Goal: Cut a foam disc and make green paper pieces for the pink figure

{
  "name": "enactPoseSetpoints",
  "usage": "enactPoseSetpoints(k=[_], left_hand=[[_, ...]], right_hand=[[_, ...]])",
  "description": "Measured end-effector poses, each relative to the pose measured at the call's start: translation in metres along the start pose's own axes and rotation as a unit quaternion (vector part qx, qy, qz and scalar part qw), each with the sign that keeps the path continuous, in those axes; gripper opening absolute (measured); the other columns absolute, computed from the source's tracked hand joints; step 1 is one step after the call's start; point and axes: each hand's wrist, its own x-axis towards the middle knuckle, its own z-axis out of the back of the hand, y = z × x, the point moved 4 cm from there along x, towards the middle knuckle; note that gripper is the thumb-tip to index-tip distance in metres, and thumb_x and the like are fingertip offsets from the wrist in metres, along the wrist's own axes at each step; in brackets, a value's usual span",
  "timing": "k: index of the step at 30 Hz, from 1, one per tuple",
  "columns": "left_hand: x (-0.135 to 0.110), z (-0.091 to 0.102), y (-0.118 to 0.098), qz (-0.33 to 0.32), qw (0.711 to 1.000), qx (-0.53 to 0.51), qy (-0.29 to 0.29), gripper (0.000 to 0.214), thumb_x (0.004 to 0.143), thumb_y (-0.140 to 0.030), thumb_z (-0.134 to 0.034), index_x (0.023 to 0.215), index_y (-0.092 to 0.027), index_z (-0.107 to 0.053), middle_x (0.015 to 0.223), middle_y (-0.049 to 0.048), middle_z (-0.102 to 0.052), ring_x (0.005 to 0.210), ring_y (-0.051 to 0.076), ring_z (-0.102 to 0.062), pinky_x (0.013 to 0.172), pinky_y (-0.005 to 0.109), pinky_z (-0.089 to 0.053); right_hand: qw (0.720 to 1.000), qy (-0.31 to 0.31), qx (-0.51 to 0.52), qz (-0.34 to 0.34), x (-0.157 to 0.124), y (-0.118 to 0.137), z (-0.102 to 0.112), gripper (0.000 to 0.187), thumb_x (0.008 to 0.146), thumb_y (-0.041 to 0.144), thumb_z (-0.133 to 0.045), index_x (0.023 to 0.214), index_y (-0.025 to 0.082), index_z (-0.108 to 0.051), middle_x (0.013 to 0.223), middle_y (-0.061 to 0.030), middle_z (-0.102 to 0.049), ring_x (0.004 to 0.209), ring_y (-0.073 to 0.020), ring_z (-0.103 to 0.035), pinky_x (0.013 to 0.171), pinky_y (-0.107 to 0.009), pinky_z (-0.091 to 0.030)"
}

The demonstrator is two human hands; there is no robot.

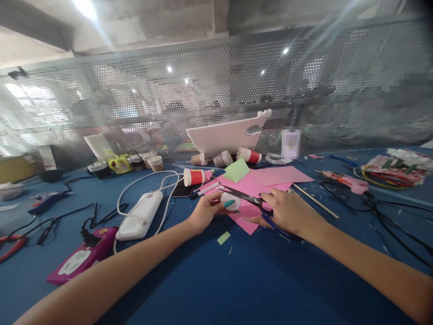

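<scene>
In my left hand point(210, 208) I pinch a small white disc point(231, 201), round and flat-faced, with my thumb across its front. My right hand point(282, 208) is wrapped round the blue handles of a pair of scissors point(248, 197). The dark blades point left and pass just behind the disc's top edge; whether they touch it I cannot tell. Under and behind both hands lie sheets of pink paper point(287, 175), with a folded green paper point(237, 169) on top. A pen point(207, 189) lies left of the blades, and a green scrap point(223, 238) rests in front.
A red-and-white paper cup point(193, 177) lies beside a phone point(181, 189). At left are a white power bank point(139, 216) and a purple power strip point(83, 257). A pink glue gun point(348, 181) with black cables lies right. White foam board point(225, 134) leans on the mesh partition point(142, 99).
</scene>
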Motion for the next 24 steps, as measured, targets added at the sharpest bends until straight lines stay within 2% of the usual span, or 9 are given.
enactPoseSetpoints(k=[5,9,12,19,24], left_hand=[[0.001,0.002,0.0,-0.002,1.0,0.01,-0.025,0.04,0.061,-0.033,-0.08,0.094,-0.016,-0.064,0.087,0.0021,-0.068,0.078,0.018,-0.067,0.076,0.035,-0.056],[0.001,0.003,-0.002,-0.009,0.999,0.008,-0.048,0.038,0.059,-0.032,-0.082,0.087,-0.015,-0.062,0.082,0.0004,-0.066,0.072,0.017,-0.067,0.072,0.035,-0.057],[0.001,0.002,-0.003,-0.017,0.999,0.007,-0.039,0.035,0.059,-0.032,-0.082,0.083,-0.015,-0.062,0.079,-0.0002,-0.065,0.072,0.016,-0.066,0.072,0.033,-0.057],[0.002,0.002,-0.002,-0.025,0.999,0.015,-0.037,0.033,0.059,-0.031,-0.082,0.08,-0.015,-0.061,0.077,-0.0003,-0.066,0.071,0.016,-0.067,0.071,0.034,-0.057],[0.002,0.001,-0.001,-0.02,0.999,0.013,-0.028,0.032,0.059,-0.032,-0.082,0.078,-0.015,-0.062,0.075,0.0002,-0.067,0.068,0.017,-0.067,0.07,0.035,-0.058]], right_hand=[[1.0,-0.006,0.015,-0.017,0.001,-0.007,-0.004,0.051,0.083,0.062,-0.044,0.094,0.016,-0.062,0.081,-0.0099,-0.063,0.066,-0.0222,-0.062,0.054,-0.029,-0.037],[0.999,-0.011,0.024,-0.021,0.003,-0.012,-0.007,0.053,0.086,0.06,-0.041,0.105,0.014,-0.059,0.091,-0.0132,-0.066,0.077,-0.025,-0.064,0.06,-0.031,-0.042],[1.0,-0.016,0.005,-0.008,0.003,-0.012,-0.006,0.054,0.084,0.062,-0.042,0.102,0.013,-0.059,0.094,-0.0146,-0.065,0.084,-0.0277,-0.064,0.063,-0.033,-0.043],[1.0,-0.011,0.011,0.013,0.002,-0.007,-0.003,0.05,0.082,0.065,-0.045,0.089,0.017,-0.059,0.084,-0.0102,-0.063,0.076,-0.0241,-0.062,0.059,-0.03,-0.04],[1.0,-0.007,0.012,0.007,0.001,-0.006,-0.003,0.053,0.08,0.067,-0.044,0.089,0.018,-0.06,0.08,-0.0087,-0.06,0.065,-0.0214,-0.061,0.055,-0.029,-0.037]])
